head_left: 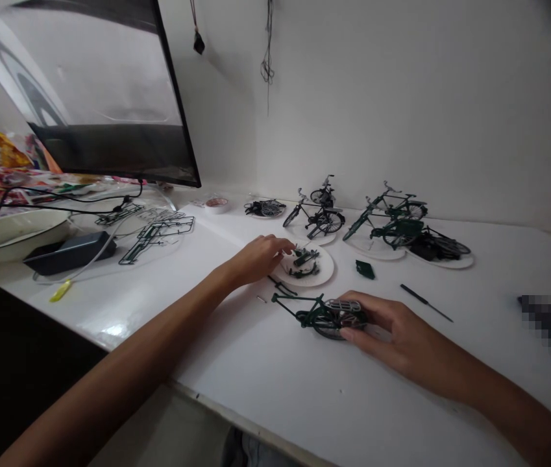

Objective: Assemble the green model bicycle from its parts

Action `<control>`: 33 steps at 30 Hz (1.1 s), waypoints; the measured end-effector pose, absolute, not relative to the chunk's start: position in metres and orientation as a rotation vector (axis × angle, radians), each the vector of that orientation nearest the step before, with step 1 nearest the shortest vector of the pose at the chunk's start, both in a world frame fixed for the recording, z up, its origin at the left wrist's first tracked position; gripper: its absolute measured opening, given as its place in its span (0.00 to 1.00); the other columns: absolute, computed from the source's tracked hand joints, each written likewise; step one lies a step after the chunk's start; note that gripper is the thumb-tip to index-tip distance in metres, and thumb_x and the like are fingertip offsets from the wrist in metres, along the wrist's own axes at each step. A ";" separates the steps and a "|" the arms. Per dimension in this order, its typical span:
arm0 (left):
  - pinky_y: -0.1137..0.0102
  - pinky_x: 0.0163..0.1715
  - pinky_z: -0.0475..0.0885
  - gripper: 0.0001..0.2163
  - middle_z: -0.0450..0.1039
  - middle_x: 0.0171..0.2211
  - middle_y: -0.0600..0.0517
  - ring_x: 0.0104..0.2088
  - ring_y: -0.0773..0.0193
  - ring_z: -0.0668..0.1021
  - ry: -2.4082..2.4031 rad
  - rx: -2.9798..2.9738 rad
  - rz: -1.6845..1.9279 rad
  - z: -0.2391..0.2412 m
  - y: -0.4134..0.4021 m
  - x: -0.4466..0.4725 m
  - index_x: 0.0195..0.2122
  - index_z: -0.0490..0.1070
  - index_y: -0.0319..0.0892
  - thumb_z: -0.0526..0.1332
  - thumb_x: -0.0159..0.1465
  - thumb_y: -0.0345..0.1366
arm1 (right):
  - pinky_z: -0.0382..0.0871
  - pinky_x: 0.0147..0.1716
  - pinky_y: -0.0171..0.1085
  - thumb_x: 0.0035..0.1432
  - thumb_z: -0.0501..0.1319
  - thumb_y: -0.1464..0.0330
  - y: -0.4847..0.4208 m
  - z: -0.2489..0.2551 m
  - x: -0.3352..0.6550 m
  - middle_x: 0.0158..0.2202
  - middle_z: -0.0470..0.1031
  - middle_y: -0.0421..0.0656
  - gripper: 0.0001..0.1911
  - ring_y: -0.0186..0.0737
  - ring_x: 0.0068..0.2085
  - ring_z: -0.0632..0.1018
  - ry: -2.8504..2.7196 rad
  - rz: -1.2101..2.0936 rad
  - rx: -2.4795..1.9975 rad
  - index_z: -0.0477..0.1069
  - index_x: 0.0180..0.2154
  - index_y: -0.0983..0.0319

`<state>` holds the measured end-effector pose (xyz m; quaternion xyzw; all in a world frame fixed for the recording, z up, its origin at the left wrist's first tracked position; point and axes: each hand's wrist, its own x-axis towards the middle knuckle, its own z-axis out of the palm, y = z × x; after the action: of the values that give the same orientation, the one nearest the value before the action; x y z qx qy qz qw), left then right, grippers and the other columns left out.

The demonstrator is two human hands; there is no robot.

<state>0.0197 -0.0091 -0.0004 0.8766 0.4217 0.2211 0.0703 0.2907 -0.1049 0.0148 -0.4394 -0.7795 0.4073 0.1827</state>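
Note:
My right hand is closed round the rear wheel end of a small dark green model bicycle, which lies on the white table. My left hand reaches to the rim of a small white plate holding several dark green small parts; its fingertips are bent and pinched together at the plate's left edge, and what they hold is too small to see. A short metal pin lies on the table below that hand.
Finished model bicycles stand on white discs at the back. A thin screwdriver and a dark green piece lie right of the plate. Parts frames, a black box, a monitor and a pale dish are left.

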 end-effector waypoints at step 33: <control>0.62 0.53 0.68 0.16 0.79 0.47 0.47 0.47 0.61 0.78 1.233 2.765 0.558 0.003 -0.013 0.017 0.55 0.71 0.40 0.53 0.68 0.28 | 0.71 0.47 0.42 0.64 0.60 0.58 -0.106 0.016 0.291 0.43 0.77 0.42 0.12 0.43 0.44 0.78 -2.225 1.111 -1.209 0.73 0.46 0.56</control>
<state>0.0169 -0.0134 0.0032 0.8977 0.4005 0.1813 0.0315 0.2909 -0.1060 0.0163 -0.4295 -0.7904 0.3946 0.1872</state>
